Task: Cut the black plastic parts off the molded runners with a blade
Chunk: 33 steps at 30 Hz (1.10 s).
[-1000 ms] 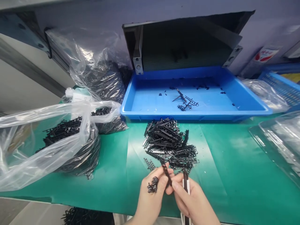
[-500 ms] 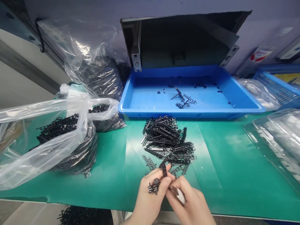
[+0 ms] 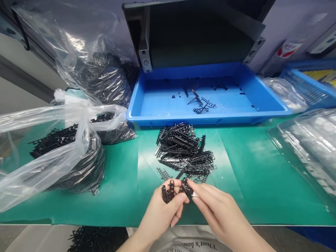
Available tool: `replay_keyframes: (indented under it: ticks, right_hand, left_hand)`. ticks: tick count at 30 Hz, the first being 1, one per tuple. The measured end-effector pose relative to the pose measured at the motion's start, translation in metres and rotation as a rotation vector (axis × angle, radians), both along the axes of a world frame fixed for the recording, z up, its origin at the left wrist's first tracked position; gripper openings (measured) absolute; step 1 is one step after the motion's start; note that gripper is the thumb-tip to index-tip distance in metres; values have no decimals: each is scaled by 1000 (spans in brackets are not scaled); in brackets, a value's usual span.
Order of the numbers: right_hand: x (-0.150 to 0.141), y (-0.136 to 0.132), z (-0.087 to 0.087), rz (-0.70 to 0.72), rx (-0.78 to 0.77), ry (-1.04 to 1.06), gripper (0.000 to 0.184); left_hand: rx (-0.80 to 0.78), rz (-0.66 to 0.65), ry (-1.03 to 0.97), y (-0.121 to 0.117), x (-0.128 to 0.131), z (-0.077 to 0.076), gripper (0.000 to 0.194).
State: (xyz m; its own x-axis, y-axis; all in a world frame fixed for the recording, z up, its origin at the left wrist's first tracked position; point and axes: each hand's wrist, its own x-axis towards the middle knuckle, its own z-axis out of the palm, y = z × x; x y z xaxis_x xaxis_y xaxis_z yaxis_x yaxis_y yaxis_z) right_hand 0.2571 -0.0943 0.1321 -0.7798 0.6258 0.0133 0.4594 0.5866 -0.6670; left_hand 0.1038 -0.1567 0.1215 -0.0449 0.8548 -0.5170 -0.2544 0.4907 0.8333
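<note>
My left hand (image 3: pixel 166 206) is closed around several small black plastic parts (image 3: pixel 169 190), which stick up between thumb and fingers. My right hand (image 3: pixel 219 203) meets it from the right, fingers and thumb pinched together. A small white-handled tool (image 3: pixel 194 194) shows between those right fingertips, mostly hidden. Another dark plastic piece (image 3: pixel 186 187) sits between the two hands, and both sets of fingertips touch or nearly touch it. Just beyond the hands lies a pile of black ladder-like plastic strips (image 3: pixel 183 148) on the green mat (image 3: pixel 249 175).
Behind the pile stands a blue tray (image 3: pixel 210 120) with a few black scraps (image 3: pixel 204 105). Open clear bags (image 3: pixel 86 164) of black parts stand at left. Clear plastic packs (image 3: pixel 312 147) lie at right, near a blue basket (image 3: pixel 304 84). More black parts (image 3: pixel 97 239) are below the table edge.
My right hand has turned and moved up, its fingers now level with the left fingertips; less of the white tool shows. My left hand has shifted the black parts upright. The whole view has tilted slightly.
</note>
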Motion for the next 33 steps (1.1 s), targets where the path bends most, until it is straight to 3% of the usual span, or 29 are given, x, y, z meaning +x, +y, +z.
replay_keyframes:
  ticks: [10,19,27,30,33]
  right_hand:
    - [-1,-2,-6,7,116,45,36]
    - [-2,-4,-5,-13,61,3,37]
    - [-5,-12,-14,-56,112,32,35]
    - [-2,-12,-17,-62,37,36,36]
    - [1,-10,-18,-147,-111,76,35]
  left_hand:
    - [-36,0,-20,2,1,1,16]
    - [-123,125,-49,6,5,6,23]
    - [-159,140,-4,5,9,5,22]
    - [-82,118,205,2,-4,7,17]
    - [73,138,636,-1,-33,4,12]
